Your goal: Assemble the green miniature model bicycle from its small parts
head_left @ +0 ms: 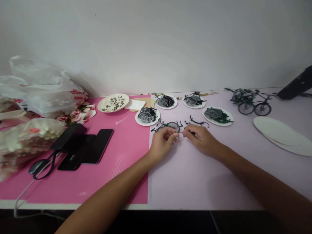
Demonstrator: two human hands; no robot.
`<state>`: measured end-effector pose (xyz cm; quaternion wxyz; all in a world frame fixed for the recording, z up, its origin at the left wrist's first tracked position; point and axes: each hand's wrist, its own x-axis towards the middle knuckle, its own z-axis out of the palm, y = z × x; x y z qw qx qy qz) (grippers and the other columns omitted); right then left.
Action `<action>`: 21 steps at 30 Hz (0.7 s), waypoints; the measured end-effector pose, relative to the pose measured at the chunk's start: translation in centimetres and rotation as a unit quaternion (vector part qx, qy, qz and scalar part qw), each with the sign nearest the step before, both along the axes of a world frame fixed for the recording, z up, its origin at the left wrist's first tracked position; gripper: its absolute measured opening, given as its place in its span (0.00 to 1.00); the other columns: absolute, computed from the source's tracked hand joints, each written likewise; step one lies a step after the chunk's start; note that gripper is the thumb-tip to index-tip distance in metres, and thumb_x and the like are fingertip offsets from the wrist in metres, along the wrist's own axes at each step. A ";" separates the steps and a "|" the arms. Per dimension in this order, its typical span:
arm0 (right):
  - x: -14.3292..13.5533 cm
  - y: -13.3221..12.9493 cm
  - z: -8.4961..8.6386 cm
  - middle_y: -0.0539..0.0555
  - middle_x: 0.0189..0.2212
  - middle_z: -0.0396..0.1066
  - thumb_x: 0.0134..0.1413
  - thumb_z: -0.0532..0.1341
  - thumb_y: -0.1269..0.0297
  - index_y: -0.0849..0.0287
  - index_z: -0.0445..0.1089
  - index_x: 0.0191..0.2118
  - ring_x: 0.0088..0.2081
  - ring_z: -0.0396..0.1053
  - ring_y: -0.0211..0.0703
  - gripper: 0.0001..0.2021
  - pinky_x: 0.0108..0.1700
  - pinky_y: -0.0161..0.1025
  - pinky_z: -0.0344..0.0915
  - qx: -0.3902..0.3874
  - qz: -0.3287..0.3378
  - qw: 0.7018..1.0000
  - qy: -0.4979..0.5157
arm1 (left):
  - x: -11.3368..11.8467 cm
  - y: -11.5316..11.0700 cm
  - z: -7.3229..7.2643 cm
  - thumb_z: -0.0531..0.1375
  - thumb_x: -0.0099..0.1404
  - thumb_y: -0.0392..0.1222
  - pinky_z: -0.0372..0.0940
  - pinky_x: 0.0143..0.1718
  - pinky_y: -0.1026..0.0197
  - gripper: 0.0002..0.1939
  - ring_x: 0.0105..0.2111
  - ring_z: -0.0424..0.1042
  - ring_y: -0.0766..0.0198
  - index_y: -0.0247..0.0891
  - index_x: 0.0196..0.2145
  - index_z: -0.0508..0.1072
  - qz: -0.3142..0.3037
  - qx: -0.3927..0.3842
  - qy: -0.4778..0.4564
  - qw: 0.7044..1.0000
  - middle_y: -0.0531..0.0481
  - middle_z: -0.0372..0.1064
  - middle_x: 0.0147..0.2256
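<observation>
My left hand and my right hand meet above the lilac part of the table, fingertips pinched close together. A small thin piece spans the gap between them; its exact kind is too small to make out. Just behind my left fingers lies a partly built miniature bicycle with a grey spoked wheel. Loose dark bicycle parts, one of them curved, lie beyond my right hand. White plates around hold more pieces: grey wheels on the near left one, dark green parts on the right one.
Finished-looking miniature bicycles stand at the back right, near stacked white plates and a black cylinder. On the pink side are two phones, a black box, plastic bags and a bowl of small bits.
</observation>
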<state>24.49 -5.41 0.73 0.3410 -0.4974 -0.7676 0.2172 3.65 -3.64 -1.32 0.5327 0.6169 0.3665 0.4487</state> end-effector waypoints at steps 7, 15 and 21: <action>0.4 0.3 0.4 0.56 0.32 0.72 0.74 0.54 0.52 0.53 0.74 0.35 0.37 0.68 0.50 0.18 0.40 0.46 0.64 0.077 0.015 0.997 -0.001 | -0.2 0.2 0.8 0.67 0.68 0.49 0.66 0.29 0.64 0.12 0.29 0.79 0.62 0.36 0.38 0.74 0.037 -0.001 0.004 0.999 0.48 0.78 0.32; 0.0 -0.3 0.3 0.54 0.32 0.75 0.65 0.65 0.60 0.51 0.79 0.38 0.39 0.71 0.51 0.06 0.51 0.52 0.65 0.050 0.096 0.992 -0.071 | -0.6 0.6 1.1 0.66 0.69 0.50 0.66 0.31 0.63 0.12 0.26 0.74 0.65 0.37 0.39 0.75 0.079 0.026 0.023 0.996 0.51 0.76 0.29; 0.0 -0.1 -0.3 0.55 0.30 0.77 0.65 0.65 0.59 0.53 0.83 0.36 0.36 0.72 0.49 0.09 0.41 0.46 0.67 0.017 0.125 0.988 -0.085 | -0.6 0.6 1.4 0.66 0.69 0.47 0.63 0.29 0.63 0.10 0.24 0.67 0.67 0.37 0.38 0.78 0.101 0.043 0.038 0.993 0.51 0.75 0.29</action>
